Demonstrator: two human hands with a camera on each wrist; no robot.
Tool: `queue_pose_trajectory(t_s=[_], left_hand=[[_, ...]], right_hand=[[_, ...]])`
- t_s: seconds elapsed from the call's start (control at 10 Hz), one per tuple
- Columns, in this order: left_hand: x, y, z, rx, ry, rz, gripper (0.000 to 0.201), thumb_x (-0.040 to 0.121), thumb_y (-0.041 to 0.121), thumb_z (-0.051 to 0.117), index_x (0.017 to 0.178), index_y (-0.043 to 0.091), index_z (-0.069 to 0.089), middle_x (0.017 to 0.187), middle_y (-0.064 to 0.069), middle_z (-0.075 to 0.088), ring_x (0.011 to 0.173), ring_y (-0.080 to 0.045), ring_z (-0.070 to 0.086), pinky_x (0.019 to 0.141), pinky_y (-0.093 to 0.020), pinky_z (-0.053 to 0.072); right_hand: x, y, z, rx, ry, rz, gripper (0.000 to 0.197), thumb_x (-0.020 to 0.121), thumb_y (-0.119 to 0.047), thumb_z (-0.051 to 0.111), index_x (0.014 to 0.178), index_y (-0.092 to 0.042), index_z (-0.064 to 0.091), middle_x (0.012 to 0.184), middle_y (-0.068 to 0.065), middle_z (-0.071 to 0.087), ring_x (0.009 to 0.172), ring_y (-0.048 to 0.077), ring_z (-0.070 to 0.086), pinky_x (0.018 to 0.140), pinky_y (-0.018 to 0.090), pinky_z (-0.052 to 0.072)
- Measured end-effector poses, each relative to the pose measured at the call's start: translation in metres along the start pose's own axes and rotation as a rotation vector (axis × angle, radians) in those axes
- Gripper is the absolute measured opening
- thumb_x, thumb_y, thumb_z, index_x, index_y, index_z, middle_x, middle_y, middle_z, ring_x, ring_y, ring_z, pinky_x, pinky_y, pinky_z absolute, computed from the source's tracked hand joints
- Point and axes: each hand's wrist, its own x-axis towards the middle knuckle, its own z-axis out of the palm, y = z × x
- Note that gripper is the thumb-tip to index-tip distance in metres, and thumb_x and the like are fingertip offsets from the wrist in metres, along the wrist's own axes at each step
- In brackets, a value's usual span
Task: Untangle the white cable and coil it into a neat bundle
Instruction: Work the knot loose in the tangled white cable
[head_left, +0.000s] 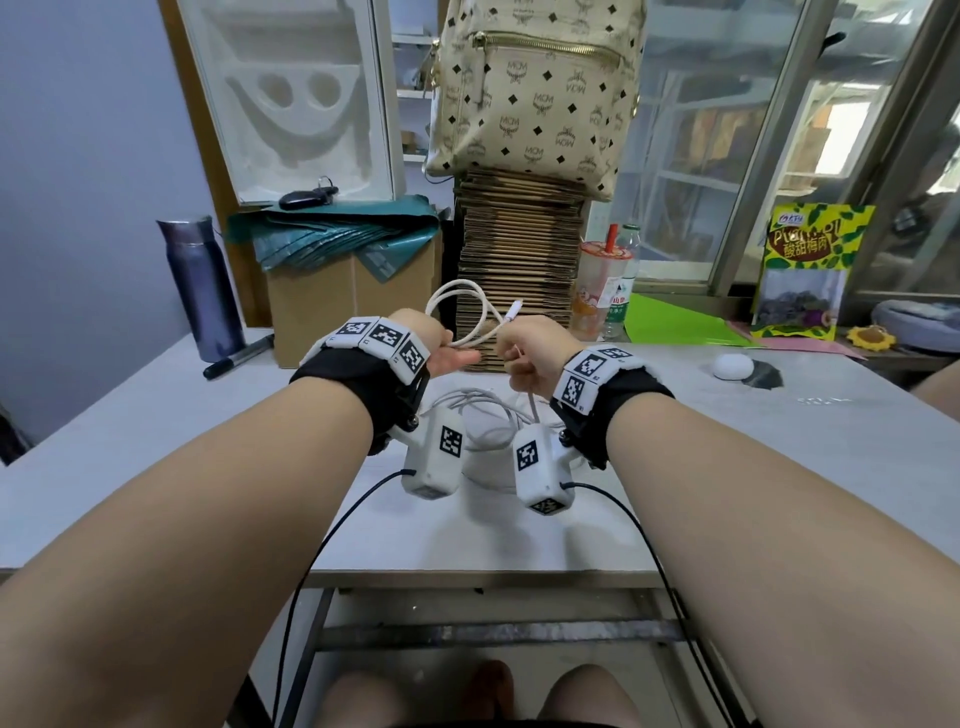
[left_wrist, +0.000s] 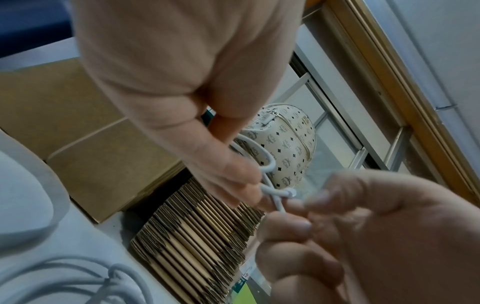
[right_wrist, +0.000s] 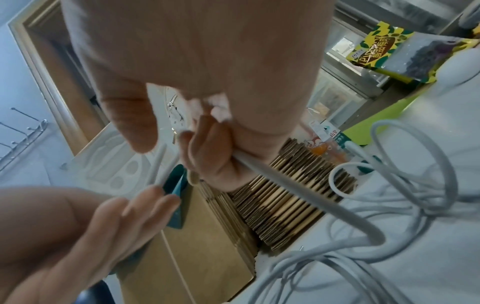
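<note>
White cable (head_left: 470, 312) raised above the table (head_left: 156, 441) between both hands, a small loop arching up behind them, plug end poking out near the right hand. Rest of it trailing down to a loose tangle on the tabletop below the wrists. Right hand (head_left: 530, 358) curled into a fist round the cable, a strand running down out of it. Left hand (head_left: 441, 348) pinching the loop, fingers (right_wrist: 145, 203) fairly straight. Behind: stack of flattened cardboard (head_left: 519, 260), patterned backpack (head_left: 535, 88) on top, brown box (head_left: 353, 301), purple flask (head_left: 200, 291), black marker (head_left: 239, 356), snack bag (head_left: 810, 270).
</note>
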Motion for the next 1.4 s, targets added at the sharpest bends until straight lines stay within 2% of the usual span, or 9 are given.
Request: queue_pose_trajectory(t_s=[0.1,0.2,0.4,0.5,0.7,0.9,1.0,1.3,1.4], left_hand=[[0.008,-0.004,-0.001,0.043,-0.047,-0.001,0.003,0.093,-0.002,0.05,0.093,0.0,0.052,0.045,0.001,0.066,0.052,-0.007,0.069,0.061,-0.022,0.059],[0.002,-0.003,0.005,0.351,-0.049,0.025,0.014,0.091,0.012,0.058,0.099,0.001,0.062,0.106,-0.013,0.069,0.09,-0.024,0.068,0.089,-0.036,0.056],[-0.008,-0.003,0.013,0.511,-0.165,-0.024,0.027,0.099,0.014,0.045,0.078,0.001,0.054,0.047,-0.003,0.065,0.041,-0.012,0.062,0.046,-0.016,0.05],[-0.013,0.001,0.014,0.644,-0.166,-0.054,0.023,0.096,0.024,0.053,0.092,0.001,0.054,0.065,-0.007,0.069,0.049,-0.016,0.06,0.038,-0.014,0.042],[-0.009,0.003,0.02,0.972,-0.1,0.351,0.09,0.083,0.026,0.064,0.152,0.015,0.007,0.148,-0.016,0.032,0.132,-0.032,0.04,0.106,-0.044,0.04],[-0.016,0.019,0.028,1.154,-0.145,0.45,0.038,0.1,0.024,0.037,0.122,0.003,0.061,0.121,-0.015,0.063,0.11,-0.028,0.058,0.093,-0.033,0.043],[-0.016,0.019,0.028,1.265,-0.079,0.417,0.039,0.103,0.023,0.032,0.123,0.001,0.057,0.127,-0.017,0.058,0.117,-0.031,0.055,0.094,-0.033,0.043],[-0.009,0.016,0.028,1.439,-0.028,0.255,0.035,0.101,0.009,0.037,0.133,0.001,0.049,0.098,-0.013,0.058,0.098,-0.022,0.047,0.101,-0.031,0.039],[-0.003,0.012,0.025,1.379,-0.032,0.315,0.04,0.1,0.009,0.038,0.139,0.003,0.038,0.136,-0.015,0.047,0.123,-0.028,0.048,0.102,-0.032,0.038]], right_hand=[[-0.002,-0.005,0.007,-0.256,-0.003,-0.036,0.019,0.09,-0.027,0.057,0.076,-0.015,0.053,0.057,0.0,0.035,0.045,0.013,0.029,0.043,0.024,0.024],[0.001,-0.006,0.011,-0.508,0.06,-0.057,0.033,0.097,-0.03,0.046,0.069,-0.014,0.044,0.059,0.003,0.039,0.049,0.016,0.034,0.049,0.026,0.027],[0.002,-0.003,0.013,-0.362,0.063,0.036,0.021,0.099,-0.017,0.037,0.093,-0.009,0.055,0.082,0.015,0.053,0.047,0.017,0.035,0.045,0.027,0.027],[0.003,-0.002,0.008,-0.372,0.066,0.064,0.027,0.099,-0.011,0.034,0.079,-0.008,0.051,0.083,0.018,0.057,0.048,0.017,0.034,0.045,0.027,0.029],[0.009,0.001,0.006,-0.685,0.013,-0.003,0.022,0.096,-0.003,0.038,0.082,-0.007,0.055,0.074,0.007,0.059,0.05,0.015,0.042,0.047,0.026,0.034],[0.009,0.005,0.005,-0.852,-0.064,-0.071,0.025,0.098,-0.005,0.032,0.082,-0.01,0.051,0.085,0.01,0.064,0.044,0.009,0.043,0.037,0.018,0.033],[0.004,0.0,0.009,-0.888,-0.088,-0.104,0.025,0.101,-0.009,0.032,0.083,-0.01,0.051,0.096,0.012,0.067,0.025,-0.001,0.042,0.03,0.013,0.032],[0.003,-0.001,0.017,-1.019,-0.154,-0.153,0.024,0.098,-0.015,0.042,0.103,-0.006,0.064,0.071,0.001,0.064,0.055,0.004,0.052,0.05,0.015,0.039],[0.002,-0.005,0.014,-0.979,-0.133,-0.156,0.016,0.097,-0.015,0.044,0.092,-0.012,0.059,0.068,-0.002,0.06,0.059,0.004,0.053,0.057,0.016,0.039]])
